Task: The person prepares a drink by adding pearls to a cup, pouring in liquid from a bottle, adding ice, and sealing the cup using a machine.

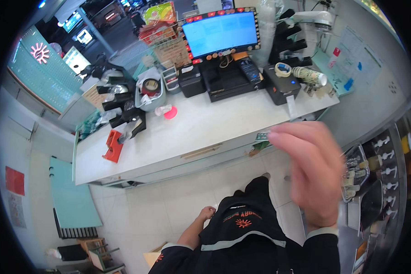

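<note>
My right hand is raised close to the camera at the right, blurred, with its fingers bent and held together. Its palm side is partly hidden, so whether anything is in it cannot be seen. Beyond its fingertips, a small green patterned item shows at the counter's front edge. My left hand hangs low beside my black apron, fingers curled, with nothing visible in it. Before me stands a white counter bearing a lit monitor, a black cash drawer and a label printer.
An orange tape dispenser, black cup holders and a bin of tape rolls sit on the counter's left. Paper cups lie at its right. Steel equipment with taps lines my right side; a pale green panel stands left.
</note>
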`<state>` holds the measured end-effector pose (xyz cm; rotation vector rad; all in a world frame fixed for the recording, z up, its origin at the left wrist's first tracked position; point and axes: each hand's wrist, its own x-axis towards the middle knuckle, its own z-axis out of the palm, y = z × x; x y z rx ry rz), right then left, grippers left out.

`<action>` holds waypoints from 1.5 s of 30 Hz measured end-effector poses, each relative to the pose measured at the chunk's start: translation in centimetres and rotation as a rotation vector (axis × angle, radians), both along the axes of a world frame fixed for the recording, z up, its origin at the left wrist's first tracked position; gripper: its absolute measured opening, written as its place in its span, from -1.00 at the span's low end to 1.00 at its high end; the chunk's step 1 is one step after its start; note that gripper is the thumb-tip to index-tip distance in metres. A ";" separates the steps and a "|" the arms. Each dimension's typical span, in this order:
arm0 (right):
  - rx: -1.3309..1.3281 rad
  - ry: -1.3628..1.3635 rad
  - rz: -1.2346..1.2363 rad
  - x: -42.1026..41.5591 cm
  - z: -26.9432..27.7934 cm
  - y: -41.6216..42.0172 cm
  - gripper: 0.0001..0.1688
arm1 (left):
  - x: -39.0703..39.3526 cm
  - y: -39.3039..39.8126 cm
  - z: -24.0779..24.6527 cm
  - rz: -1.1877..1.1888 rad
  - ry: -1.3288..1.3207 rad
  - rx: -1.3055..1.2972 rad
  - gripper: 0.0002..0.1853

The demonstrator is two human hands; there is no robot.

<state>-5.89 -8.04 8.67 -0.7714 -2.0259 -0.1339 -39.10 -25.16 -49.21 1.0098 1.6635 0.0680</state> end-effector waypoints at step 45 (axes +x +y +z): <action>-0.457 -0.173 -0.266 -0.6 -8.8 9.0 -0.71 | 2.1 1.1 3.1 -0.016 0.052 -0.053 -0.68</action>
